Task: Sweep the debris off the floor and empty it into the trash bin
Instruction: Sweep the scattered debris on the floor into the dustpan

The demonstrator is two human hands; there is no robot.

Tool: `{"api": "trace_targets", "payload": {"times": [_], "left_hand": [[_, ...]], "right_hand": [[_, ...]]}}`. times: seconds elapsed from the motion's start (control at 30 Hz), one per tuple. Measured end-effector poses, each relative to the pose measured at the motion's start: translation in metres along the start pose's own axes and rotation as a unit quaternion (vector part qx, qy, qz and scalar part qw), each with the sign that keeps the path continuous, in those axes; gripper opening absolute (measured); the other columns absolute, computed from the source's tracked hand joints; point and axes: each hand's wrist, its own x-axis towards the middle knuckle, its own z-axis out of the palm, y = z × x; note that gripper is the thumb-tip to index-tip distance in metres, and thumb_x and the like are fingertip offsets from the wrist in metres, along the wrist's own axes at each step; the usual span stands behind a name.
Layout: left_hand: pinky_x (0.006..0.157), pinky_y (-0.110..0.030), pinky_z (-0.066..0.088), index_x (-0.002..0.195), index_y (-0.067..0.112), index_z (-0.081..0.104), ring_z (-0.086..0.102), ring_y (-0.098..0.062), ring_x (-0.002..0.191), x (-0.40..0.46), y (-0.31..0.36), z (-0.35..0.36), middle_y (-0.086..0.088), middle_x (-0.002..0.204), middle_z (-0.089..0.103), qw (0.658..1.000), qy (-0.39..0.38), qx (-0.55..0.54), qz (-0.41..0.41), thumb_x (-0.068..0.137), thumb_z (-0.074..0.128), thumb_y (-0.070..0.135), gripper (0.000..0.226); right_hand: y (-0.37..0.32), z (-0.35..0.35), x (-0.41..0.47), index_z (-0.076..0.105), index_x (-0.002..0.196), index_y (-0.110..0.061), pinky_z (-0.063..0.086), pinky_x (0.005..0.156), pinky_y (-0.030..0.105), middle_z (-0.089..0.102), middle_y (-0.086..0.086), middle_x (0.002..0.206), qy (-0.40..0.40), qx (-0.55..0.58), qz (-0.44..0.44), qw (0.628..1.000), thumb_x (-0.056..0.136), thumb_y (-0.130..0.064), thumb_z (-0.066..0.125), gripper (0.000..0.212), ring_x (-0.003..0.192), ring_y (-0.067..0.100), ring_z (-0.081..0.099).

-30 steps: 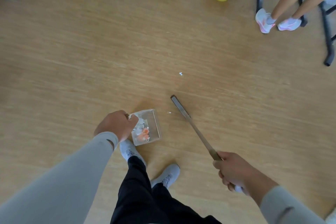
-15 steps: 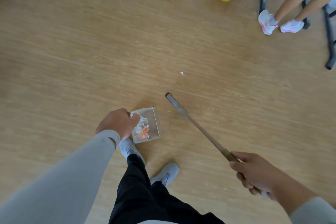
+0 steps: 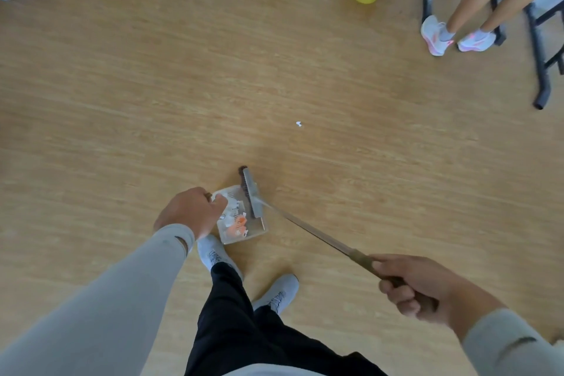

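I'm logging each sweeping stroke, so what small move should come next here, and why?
Probably swing the broom out to the white scrap and draw it back. That scrap lies alone on the floor, beyond the clear dustpan, which already holds white and orange bits. The left hand holds the dustpan; the right hand grips the broom handle.

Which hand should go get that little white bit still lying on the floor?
Probably the right hand: it grips the long-handled broom, which could reach the small white scrap. The left hand is busy holding the clear plastic dustpan of paper bits.
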Motion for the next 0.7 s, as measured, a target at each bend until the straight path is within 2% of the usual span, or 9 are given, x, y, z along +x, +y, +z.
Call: {"api": "trace_targets", "payload": {"times": [0.07,0.13,0.23,0.3,0.4,0.47,0.53,0.6,0.7], "left_hand": [[0.058,-0.03,0.044,0.083,0.018,0.064,0.058,-0.024,0.059,-0.008,-0.002,0.003,-0.003,0.075,0.069,1.0,-0.007,-0.015,-0.003,0.093,0.049,0.05,0.037],[0.057,-0.03,0.043,0.082,0.014,0.063,0.053,-0.022,0.056,-0.024,-0.001,0.009,-0.002,0.07,0.065,1.0,-0.016,-0.022,-0.002,0.092,0.049,0.048,0.038],[0.057,-0.031,0.042,0.087,0.012,0.067,0.051,-0.021,0.054,-0.044,0.008,0.004,-0.001,0.066,0.062,0.999,-0.031,-0.028,0.001,0.091,0.051,0.049,0.041],[0.058,-0.031,0.042,0.081,0.01,0.065,0.051,-0.023,0.055,-0.045,0.024,-0.015,-0.002,0.065,0.061,0.999,-0.027,-0.028,0.007,0.093,0.051,0.05,0.044],[0.06,-0.034,0.044,0.071,0.011,0.06,0.051,-0.025,0.054,-0.037,0.047,-0.055,-0.009,0.067,0.067,0.999,0.001,-0.041,0.012,0.098,0.051,0.052,0.05],[0.059,-0.034,0.04,0.068,0.009,0.056,0.041,-0.022,0.047,-0.04,0.059,-0.077,-0.014,0.077,0.078,0.998,0.019,-0.063,0.024,0.101,0.05,0.047,0.05],[0.058,-0.033,0.038,0.076,0.003,0.063,0.032,-0.02,0.042,-0.044,0.068,-0.094,-0.014,0.081,0.08,0.996,0.022,-0.08,0.025,0.101,0.05,0.044,0.05],[0.057,-0.032,0.039,0.096,-0.001,0.074,0.035,-0.02,0.042,-0.045,0.077,-0.106,-0.011,0.083,0.081,0.996,0.02,-0.088,0.025,0.102,0.05,0.045,0.052],[0.058,-0.033,0.039,0.102,-0.004,0.072,0.037,-0.022,0.045,-0.035,0.094,-0.115,-0.013,0.086,0.081,0.994,0.011,-0.103,0.042,0.103,0.051,0.045,0.053]], "right_hand": [[0.009,-0.017,-0.016,0.057,0.131,-0.018,0.025,0.034,0.017,0.05,0.013,0.066,0.013,0.008,-0.017,1.0,0.1,-0.013,0.059,0.032,0.04,0.012,0.031],[0.018,-0.023,-0.033,0.058,0.131,-0.019,0.026,0.037,0.019,0.05,0.012,0.064,0.039,-0.053,-0.058,0.996,0.101,-0.014,0.059,0.03,0.042,0.014,0.033],[0.027,-0.024,-0.056,0.065,0.119,-0.023,0.027,0.039,0.02,0.048,0.008,0.06,0.074,-0.165,-0.126,0.975,0.101,-0.017,0.058,0.021,0.041,0.015,0.035],[0.03,-0.031,-0.068,0.065,0.114,-0.021,0.027,0.039,0.02,0.047,0.007,0.059,0.093,-0.176,-0.147,0.969,0.1,-0.019,0.059,0.015,0.04,0.016,0.035],[0.03,-0.046,-0.071,0.065,0.108,-0.011,0.027,0.043,0.025,0.047,0.009,0.06,0.122,-0.143,-0.159,0.969,0.101,-0.019,0.059,0.012,0.043,0.017,0.037],[0.027,-0.057,-0.071,0.065,0.106,-0.009,0.028,0.044,0.025,0.048,0.01,0.062,0.139,-0.113,-0.177,0.968,0.101,-0.016,0.057,0.012,0.043,0.018,0.039],[0.021,-0.063,-0.07,0.066,0.107,-0.007,0.029,0.043,0.024,0.049,0.009,0.062,0.144,-0.067,-0.199,0.967,0.101,-0.014,0.056,0.013,0.042,0.017,0.04],[0.012,-0.068,-0.066,0.066,0.11,-0.003,0.029,0.043,0.023,0.051,0.008,0.062,0.142,-0.014,-0.224,0.964,0.101,-0.011,0.057,0.016,0.042,0.016,0.041],[0.0,-0.062,-0.063,0.067,0.11,-0.001,0.032,0.042,0.024,0.056,0.009,0.065,0.125,0.047,-0.252,0.958,0.101,-0.007,0.056,0.016,0.046,0.016,0.046]]}}
